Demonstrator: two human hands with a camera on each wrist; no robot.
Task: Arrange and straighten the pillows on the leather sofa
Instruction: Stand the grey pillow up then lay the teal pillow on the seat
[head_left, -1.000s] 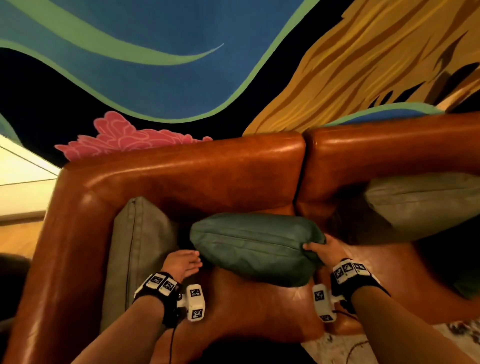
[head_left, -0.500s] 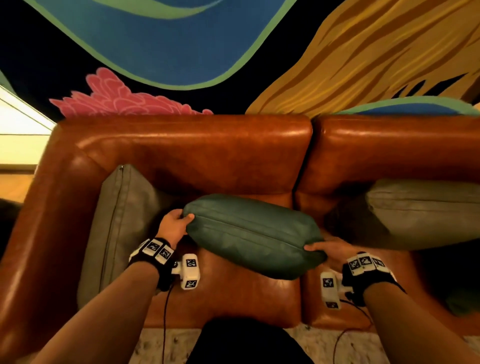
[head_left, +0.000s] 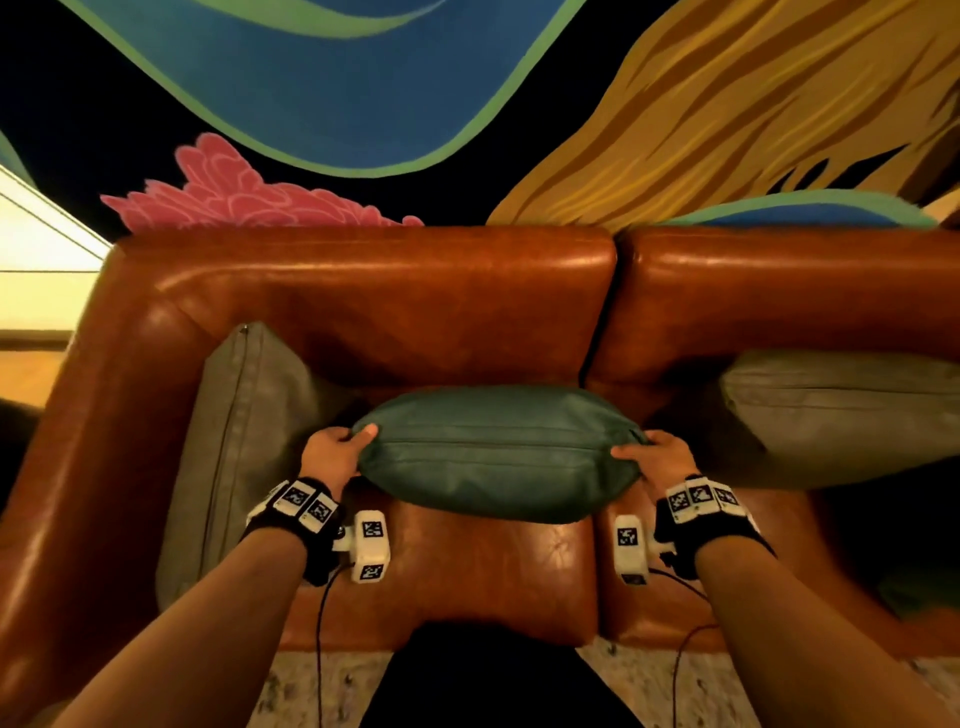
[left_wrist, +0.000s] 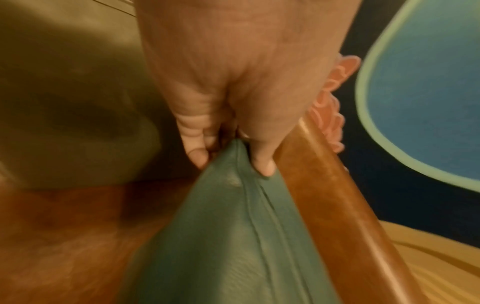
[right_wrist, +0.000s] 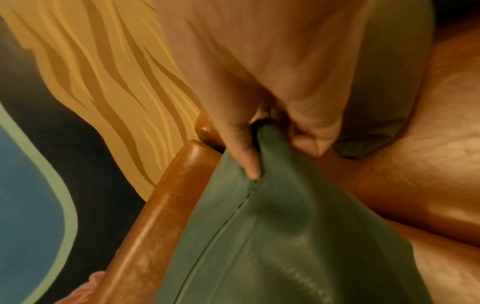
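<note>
On the seat of the brown leather sofa (head_left: 467, 582), against the left backrest cushion, the plump teal-green leather pillow (head_left: 498, 457) is lying level, its zip seam facing up. The left hand (head_left: 332, 454) is gripping the pillow's left corner, thumb on top and fingers (left_wrist: 197, 158) curled under it; in the left wrist view the corner is pinched between thumb and fingers. The right hand (head_left: 657, 460) is pinching the right corner in the same way, with the thumb pressed along the seam in the right wrist view.

A second ago the left hand was resting open on the seat, apart from the pillow, and only the right hand was holding it; half a second ago the left hand was just reaching the left corner. Since then the pillow has been turned from a slant, right end nearer, to square with the backrest, and it is sitting farther back.

Left of it, the flat grey-olive leather pillow (head_left: 234, 441) is leaning on the left armrest, unchanged. On the right seat, the second grey-olive pillow (head_left: 841, 415) is lying against the right backrest, also unchanged. Behind the sofa is hanging the painted mural (head_left: 363, 78) of blue, green, pink and ochre shapes.
</note>
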